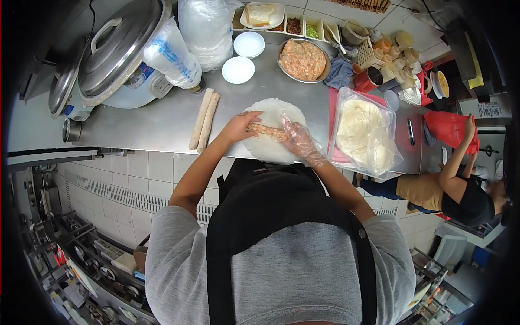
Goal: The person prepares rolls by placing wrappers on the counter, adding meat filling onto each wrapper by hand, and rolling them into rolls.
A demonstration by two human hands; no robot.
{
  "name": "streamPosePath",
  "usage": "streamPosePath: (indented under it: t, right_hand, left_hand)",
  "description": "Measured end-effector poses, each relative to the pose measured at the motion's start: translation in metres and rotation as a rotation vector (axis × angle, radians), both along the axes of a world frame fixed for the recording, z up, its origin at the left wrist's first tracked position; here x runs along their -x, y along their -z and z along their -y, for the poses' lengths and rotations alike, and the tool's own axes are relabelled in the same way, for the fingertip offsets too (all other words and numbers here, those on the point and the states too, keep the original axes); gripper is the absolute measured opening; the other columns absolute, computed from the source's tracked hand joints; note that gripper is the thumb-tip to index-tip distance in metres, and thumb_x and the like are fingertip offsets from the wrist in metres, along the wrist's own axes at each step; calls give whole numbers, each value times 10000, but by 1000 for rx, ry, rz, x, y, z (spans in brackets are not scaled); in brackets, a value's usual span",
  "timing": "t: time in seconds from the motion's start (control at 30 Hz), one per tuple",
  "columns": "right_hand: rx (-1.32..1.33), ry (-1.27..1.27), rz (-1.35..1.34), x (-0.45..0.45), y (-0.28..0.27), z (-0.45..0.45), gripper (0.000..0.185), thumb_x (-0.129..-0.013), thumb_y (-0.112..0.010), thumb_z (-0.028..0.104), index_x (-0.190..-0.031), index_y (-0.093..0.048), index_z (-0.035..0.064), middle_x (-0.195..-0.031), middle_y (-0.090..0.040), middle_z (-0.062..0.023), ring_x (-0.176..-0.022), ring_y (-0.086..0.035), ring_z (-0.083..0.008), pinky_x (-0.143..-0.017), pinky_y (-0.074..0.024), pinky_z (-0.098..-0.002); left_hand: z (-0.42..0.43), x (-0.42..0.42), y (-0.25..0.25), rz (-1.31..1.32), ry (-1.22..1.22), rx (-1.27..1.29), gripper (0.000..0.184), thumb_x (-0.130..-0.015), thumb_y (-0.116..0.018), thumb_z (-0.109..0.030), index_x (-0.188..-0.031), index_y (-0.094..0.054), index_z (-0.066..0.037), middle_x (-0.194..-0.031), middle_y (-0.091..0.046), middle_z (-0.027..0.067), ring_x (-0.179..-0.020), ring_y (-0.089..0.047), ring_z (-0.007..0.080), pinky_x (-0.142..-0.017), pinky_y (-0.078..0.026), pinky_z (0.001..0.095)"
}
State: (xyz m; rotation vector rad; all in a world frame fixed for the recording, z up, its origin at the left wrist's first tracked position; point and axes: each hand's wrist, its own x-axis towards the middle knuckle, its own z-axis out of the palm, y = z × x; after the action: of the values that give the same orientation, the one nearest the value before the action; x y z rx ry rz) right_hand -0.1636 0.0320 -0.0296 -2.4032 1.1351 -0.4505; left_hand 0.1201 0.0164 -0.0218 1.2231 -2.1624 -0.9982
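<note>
A round, thin white wrapper sheet (pixel 271 152) lies on the steel counter in front of me, with a strip of orange-pink meat filling (pixel 264 129) across its middle. My left hand (pixel 240 127), bare, rests at the strip's left end, its thumb and fingers spread on the sheet. Around the right end, the fingers of my right hand (pixel 299 142) are bent onto the filling; this hand wears a clear plastic glove. Two long, pale finished rolls (pixel 205 120) lie side by side to the left. Behind the sheet stands a metal bowl of meat filling (pixel 302 60).
A plastic bag of pale dough sheets (pixel 364 132) lies on a red board at right. White bowls (pixel 238 70), ingredient tubs (pixel 312 28) and a blue cloth (pixel 339 73) sit behind. Large lidded pots (pixel 122 49) stand left. Another person (pixel 441 187) holds a red bag at right.
</note>
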Motion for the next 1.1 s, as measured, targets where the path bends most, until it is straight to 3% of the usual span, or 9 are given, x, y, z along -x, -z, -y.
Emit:
streamPosePath:
  t: [0.07, 0.17, 0.23, 0.3, 0.43, 0.57, 0.7, 0.87, 1.1]
  right_hand:
    - [-47, 14, -30, 4, 0, 2, 801, -788, -702, 187, -1479, -337, 13, -1180, -653, -120, -1035, -583, -332, -921, -471, -436]
    - [108, -58, 53, 4, 1, 1, 789, -797, -700, 174, -1481, -340, 11, -1118, -679, -111, -1030, -592, -328, -906, -478, -436]
    - [102, 100, 236, -11, -27, -5, 841, -757, -747, 183, -1488, -352, 51, -890, -659, -127, -805, -620, -328, -752, -513, -445]
    - [82, 144, 217, -19, -19, -4, 855, -748, -756, 176, -1490, -350, 51, -885, -655, -133, -792, -621, -326, -739, -514, -442]
    - [22, 94, 249, -22, 1, 0, 868, -733, -761, 147, -1492, -349, 55, -852, -643, -159, -763, -630, -331, -710, -514, -434]
    - [-89, 164, 252, -29, -15, 1, 853, -748, -745, 138, -1496, -343, 60, -822, -638, -174, -765, -634, -346, -711, -511, -448]
    - [78, 125, 135, -31, -18, 2, 841, -774, -736, 162, -1499, -324, 51, -852, -648, -181, -788, -634, -357, -722, -512, -459]
    - [56, 40, 37, -21, -6, -3, 834, -783, -743, 208, -1492, -334, 51, -913, -666, -168, -849, -631, -366, -745, -512, -470]
    - [142, 26, 180, 1, 0, 0, 825, -757, -763, 185, -1473, -375, 57, -941, -694, -90, -809, -635, -321, -736, -524, -435]
  left_hand:
    - [2, 1, -2, 5, 1, -25, 778, -660, -851, -125, -1358, -508, -109, -1161, -693, 77, -1128, -595, 308, -976, -473, 378]
    - [0, 9, -16, 79, 61, 9, 680, -684, -840, -184, -1310, -578, -142, -1192, -674, 73, -1168, -564, 310, -1019, -438, 414]
    - [-1, 24, -20, 147, 120, 77, 617, -708, -827, -235, -1285, -616, -176, -1222, -656, 66, -1204, -539, 307, -1058, -406, 450]
    - [-9, 39, -16, 296, 67, 346, 521, -753, -772, -354, -1253, -656, -260, -1312, -589, 44, -1295, -457, 298, -1116, -305, 542]
    - [-4, 44, 7, 376, 162, 355, 487, -784, -720, -419, -1256, -651, -323, -1363, -539, 27, -1349, -397, 288, -1137, -232, 591]
    - [-7, 35, -8, 294, 73, 314, 688, -711, -781, -453, -1343, -586, -264, -1396, -510, 57, -1364, -375, 323, -1143, -239, 574]
    - [-8, 26, -4, 386, 62, 230, 970, -580, -836, -547, -1424, -502, -207, -1455, -445, 101, -1390, -336, 352, -1143, -221, 593]
    - [-10, 25, 0, 408, 52, 163, 1004, -554, -835, -579, -1431, -497, -224, -1487, -405, 106, -1409, -307, 359, -1141, -209, 611]
    - [-9, 25, 0, 406, 50, 139, 1001, -549, -843, -568, -1426, -504, -226, -1494, -398, 99, -1416, -297, 362, -1139, -206, 622]
